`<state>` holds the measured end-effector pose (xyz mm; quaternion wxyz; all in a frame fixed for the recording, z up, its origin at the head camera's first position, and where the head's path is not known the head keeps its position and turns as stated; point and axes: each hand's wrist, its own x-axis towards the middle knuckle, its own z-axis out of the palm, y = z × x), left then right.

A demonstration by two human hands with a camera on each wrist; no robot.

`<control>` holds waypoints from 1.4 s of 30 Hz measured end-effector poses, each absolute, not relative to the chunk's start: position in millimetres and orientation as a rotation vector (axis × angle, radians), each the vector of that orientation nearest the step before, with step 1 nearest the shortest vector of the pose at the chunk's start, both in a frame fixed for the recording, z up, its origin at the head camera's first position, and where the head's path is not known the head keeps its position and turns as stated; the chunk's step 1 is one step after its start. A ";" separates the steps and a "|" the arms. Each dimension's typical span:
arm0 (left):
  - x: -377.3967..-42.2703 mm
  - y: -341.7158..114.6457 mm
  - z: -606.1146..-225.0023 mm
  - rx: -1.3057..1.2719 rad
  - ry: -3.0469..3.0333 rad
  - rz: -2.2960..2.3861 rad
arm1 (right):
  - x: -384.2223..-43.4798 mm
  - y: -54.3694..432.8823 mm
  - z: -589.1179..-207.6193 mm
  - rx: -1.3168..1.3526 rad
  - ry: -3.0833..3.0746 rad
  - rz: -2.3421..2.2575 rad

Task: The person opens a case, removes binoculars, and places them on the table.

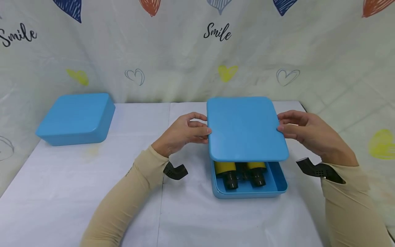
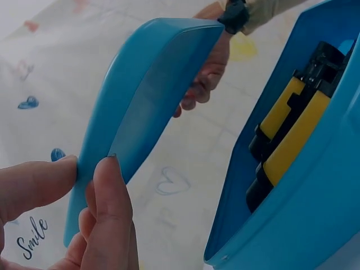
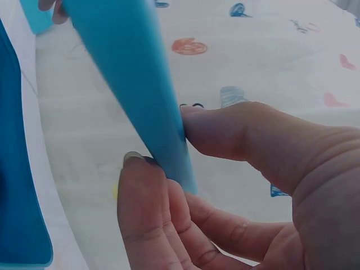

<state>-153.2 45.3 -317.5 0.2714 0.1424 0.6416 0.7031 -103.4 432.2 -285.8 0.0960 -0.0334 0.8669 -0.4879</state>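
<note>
My left hand (image 1: 186,133) pinches the left edge of a blue box lid (image 1: 245,128), thumb on the outside and fingers under the rim in the left wrist view. On the opposite edge, my right hand (image 1: 305,132) pinches the same lid (image 3: 132,73). Held between both hands, the lid is raised over a blue box base (image 1: 250,195) and hides its back part in the head view. Inside the base lie yellow and black binoculars (image 2: 292,129), with their black ends (image 1: 258,178) showing below the lid's front edge.
A second blue box (image 1: 77,116), closed, stands at the back left of the table. White cloth (image 1: 129,206) covers the table. Behind it hangs a pale curtain (image 1: 179,51) printed with hearts and the word Smile.
</note>
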 end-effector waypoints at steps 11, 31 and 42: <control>-163.6 44.4 -316.0 0.367 1.715 1.958 | -109.2 424.6 -285.4 -0.063 2.559 -1.541; -180.8 50.8 -319.8 0.332 1.710 2.030 | -119.0 423.1 -290.9 -0.001 2.432 -1.776; -185.2 53.9 -321.2 0.298 1.750 2.082 | -125.8 418.6 -293.6 -0.061 2.405 -1.877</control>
